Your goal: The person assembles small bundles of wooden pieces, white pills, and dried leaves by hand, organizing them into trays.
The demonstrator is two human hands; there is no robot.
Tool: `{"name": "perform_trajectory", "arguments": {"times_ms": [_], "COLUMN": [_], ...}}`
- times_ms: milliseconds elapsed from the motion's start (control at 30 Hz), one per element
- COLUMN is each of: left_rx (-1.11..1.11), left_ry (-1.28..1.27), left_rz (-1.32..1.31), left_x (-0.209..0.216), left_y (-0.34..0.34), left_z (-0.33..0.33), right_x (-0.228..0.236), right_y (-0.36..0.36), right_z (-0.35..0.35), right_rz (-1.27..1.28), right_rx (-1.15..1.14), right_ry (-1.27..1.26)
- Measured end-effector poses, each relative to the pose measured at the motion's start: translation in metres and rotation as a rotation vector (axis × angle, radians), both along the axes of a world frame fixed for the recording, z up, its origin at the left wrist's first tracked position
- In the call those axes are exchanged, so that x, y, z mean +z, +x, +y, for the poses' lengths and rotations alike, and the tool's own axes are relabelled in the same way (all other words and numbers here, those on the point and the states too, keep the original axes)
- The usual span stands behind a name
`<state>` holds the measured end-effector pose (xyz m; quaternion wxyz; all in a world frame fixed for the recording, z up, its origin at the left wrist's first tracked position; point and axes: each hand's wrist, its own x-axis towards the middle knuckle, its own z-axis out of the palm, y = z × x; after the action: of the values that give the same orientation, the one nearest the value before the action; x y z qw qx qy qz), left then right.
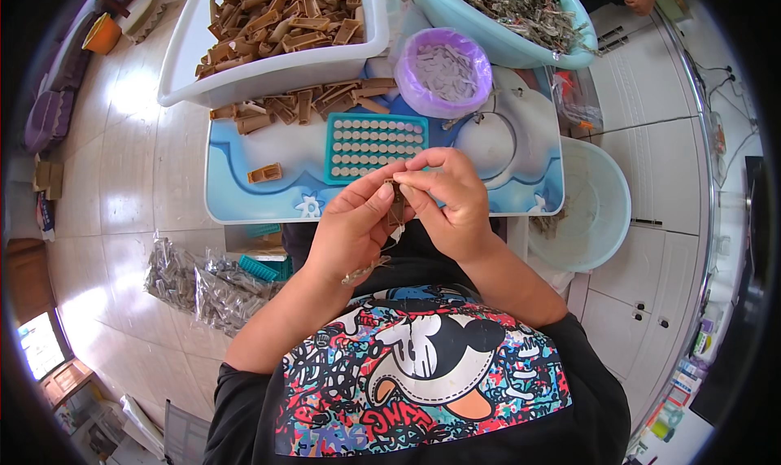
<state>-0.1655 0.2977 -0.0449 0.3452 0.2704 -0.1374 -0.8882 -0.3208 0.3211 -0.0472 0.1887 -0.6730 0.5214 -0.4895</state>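
Note:
Both hands meet over the table's near edge, around one small brown plastic housing (396, 208). My left hand (348, 227) grips its left side with thumb and fingers. The fingertips of my right hand (452, 203) pinch together at its upper end; whether they hold a tiny part there is hidden. A thin pale strand hangs below the housing. Just beyond my fingers lies a teal tray (329, 168) with rows of small round whitish pieces. One loose brown housing (264, 173) rests on the table left of the tray.
Brown housings pile up behind the tray and fill a white tub (268, 81). A purple lined basin (411, 99) holds flat greyish pieces; a pale blue basin (488, 46) holds tangled wired parts. A translucent tub (606, 209) stands right, filled plastic bags (220, 290) left. Another person's hand (640, 1) shows far right.

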Motion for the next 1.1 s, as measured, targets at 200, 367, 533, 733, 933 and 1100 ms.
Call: {"name": "perform_trajectory", "arguments": {"times_ms": [200, 367, 533, 733, 933, 1100], "left_rx": [0.151, 0.261, 0.296, 0.281, 0.267, 0.241], "left_ry": [-0.106, -0.173, -0.153, -0.138, -0.122, -0.098], "left_rz": [-0.128, -0.190, -0.177, -0.121, -0.149, -0.195], "left_x": [-0.011, 0.002, 0.002, 0.001, -0.001, -0.005], "left_y": [0.001, -0.004, 0.001, 0.002, 0.002, 0.004], "left_z": [0.000, 0.000, -0.002, -0.002, 0.000, 0.002], "right_x": [0.013, 0.006, 0.006, -0.003, 0.000, 0.002], "right_y": [0.006, 0.016, 0.017, 0.020, 0.017, 0.019], "right_z": [0.013, 0.023, 0.023, 0.021, 0.017, 0.015], "right_rz": [0.074, -0.202, -0.238, -0.133, 0.188, 0.238], "right_rx": [-0.033, 0.081, 0.094, 0.123, 0.146, 0.176], "right_ry": [0.028, 0.406, 0.326, 0.205, 0.077, 0.093]}}
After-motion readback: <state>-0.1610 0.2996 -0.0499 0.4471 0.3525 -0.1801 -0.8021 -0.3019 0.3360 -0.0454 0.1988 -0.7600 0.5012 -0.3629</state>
